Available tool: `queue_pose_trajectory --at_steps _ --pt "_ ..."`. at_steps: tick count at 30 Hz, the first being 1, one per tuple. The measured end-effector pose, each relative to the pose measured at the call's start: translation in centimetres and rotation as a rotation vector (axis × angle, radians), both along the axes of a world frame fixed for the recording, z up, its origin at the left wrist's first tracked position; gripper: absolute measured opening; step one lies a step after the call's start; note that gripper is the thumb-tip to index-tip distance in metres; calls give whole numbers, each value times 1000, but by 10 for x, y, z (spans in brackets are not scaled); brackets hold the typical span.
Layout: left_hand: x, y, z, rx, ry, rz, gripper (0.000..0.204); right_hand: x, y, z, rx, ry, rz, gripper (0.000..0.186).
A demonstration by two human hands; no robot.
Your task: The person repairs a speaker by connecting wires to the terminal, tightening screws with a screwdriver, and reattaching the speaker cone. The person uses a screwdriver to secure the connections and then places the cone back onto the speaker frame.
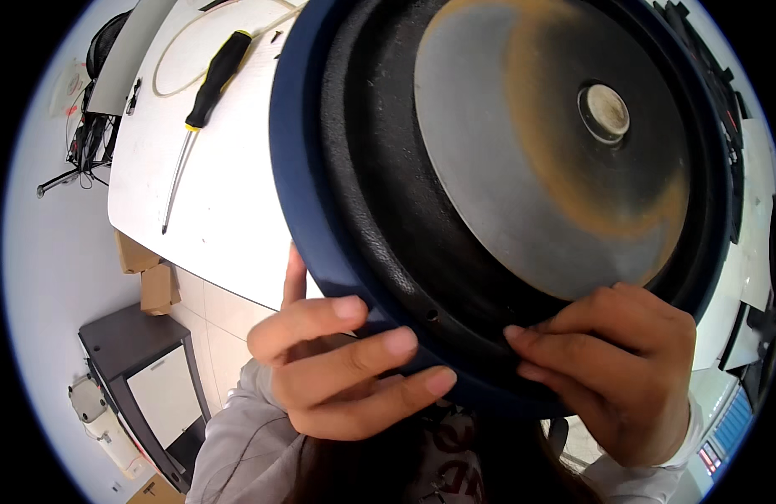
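Note:
A round electric cooker base (354, 227) fills the middle and right, tilted up towards me. It has a dark blue outer rim, a black inner ring and a grey heating plate (480, 168) with brown scorch marks. A round metal button (607, 114) sits in the plate's centre. My left hand (346, 361) grips the lower left rim, three fingertips on the blue edge and one finger behind it. Near them a small hole (432, 315) shows in the black ring. My right hand (619, 361) is pinched against the ring's lower edge; whatever its fingertips hold is hidden.
A black and yellow screwdriver (216, 84) lies on the white table (245, 176), beside a pale cable (159, 71) and small screws (277, 36). Cardboard boxes (159, 287) and a dark cabinet (140, 336) stand on the floor at the left.

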State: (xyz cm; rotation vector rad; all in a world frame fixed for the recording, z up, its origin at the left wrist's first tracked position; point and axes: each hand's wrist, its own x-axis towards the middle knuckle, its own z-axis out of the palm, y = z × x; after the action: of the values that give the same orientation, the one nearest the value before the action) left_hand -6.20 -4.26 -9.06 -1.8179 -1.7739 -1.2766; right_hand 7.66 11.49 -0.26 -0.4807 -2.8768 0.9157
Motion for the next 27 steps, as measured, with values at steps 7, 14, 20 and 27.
queue_pose_trajectory --at_steps 7,14,20,27 --pt "7 -1 -3 15 -98 42 28 23 29 5 -42 -63 128 21" --pt "5 -4 -7 24 34 100 32 45 50 -9 103 59 315 33" --pt "5 -9 0 -104 -25 83 37 56 61 -11 226 97 363 33" --pt "8 1 -11 -2 -11 149 43 62 73 -19 253 159 401 37"
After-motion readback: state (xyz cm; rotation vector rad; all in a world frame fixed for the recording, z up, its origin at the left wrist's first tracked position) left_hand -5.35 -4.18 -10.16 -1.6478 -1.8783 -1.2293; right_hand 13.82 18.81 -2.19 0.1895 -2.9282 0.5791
